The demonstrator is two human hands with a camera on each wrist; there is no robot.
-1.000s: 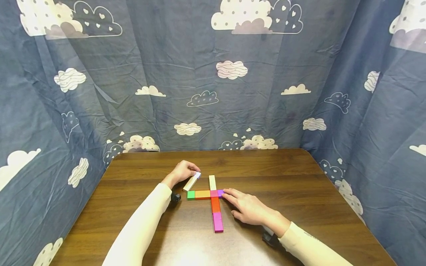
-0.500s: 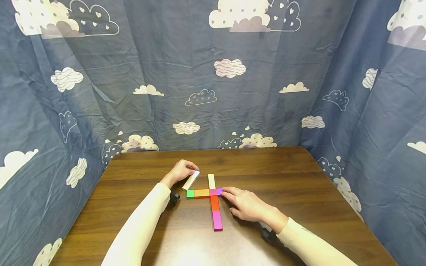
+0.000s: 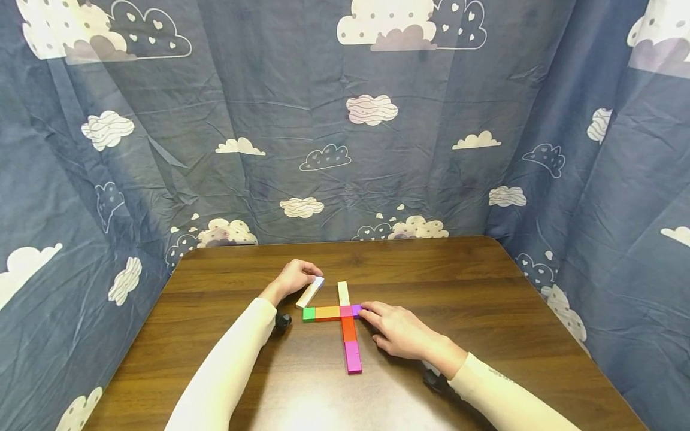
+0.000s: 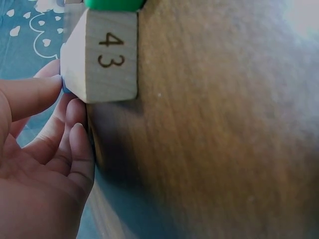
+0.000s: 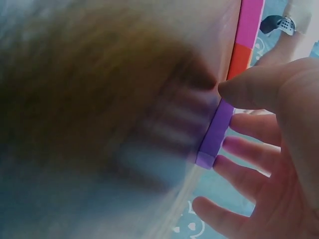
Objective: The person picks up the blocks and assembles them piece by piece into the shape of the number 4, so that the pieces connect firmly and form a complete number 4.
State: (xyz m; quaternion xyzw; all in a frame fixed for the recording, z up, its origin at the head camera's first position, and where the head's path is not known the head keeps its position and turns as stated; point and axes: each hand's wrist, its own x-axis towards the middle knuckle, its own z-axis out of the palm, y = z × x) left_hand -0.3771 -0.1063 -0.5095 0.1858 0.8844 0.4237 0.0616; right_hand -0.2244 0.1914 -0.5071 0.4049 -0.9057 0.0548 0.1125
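My left hand (image 3: 295, 276) pinches a blue block (image 4: 65, 85) between thumb and fingers, at the far end of a plain wooden block (image 3: 308, 297) that lies slanted. The number 43 shows on the wooden block's near end in the left wrist view. My right hand (image 3: 401, 333) has its fingers stretched out, touching the purple block (image 5: 216, 130) at the right tip of a flat cross of blocks. That cross also has a pink block (image 3: 346, 311) at its crossing, orange (image 3: 327, 313) and green (image 3: 309, 314) to the left, red (image 3: 348, 330) and magenta (image 3: 353, 358) toward me.
Another plain wooden block (image 3: 343, 293) forms the cross's far arm. Everything lies on a brown wood-grain table (image 3: 431, 269). Blue curtains (image 3: 259, 120) with cloud prints hang behind the table and along both sides.
The head view has shifted very slightly. Both hands keep their places, and the blocks have not visibly moved.
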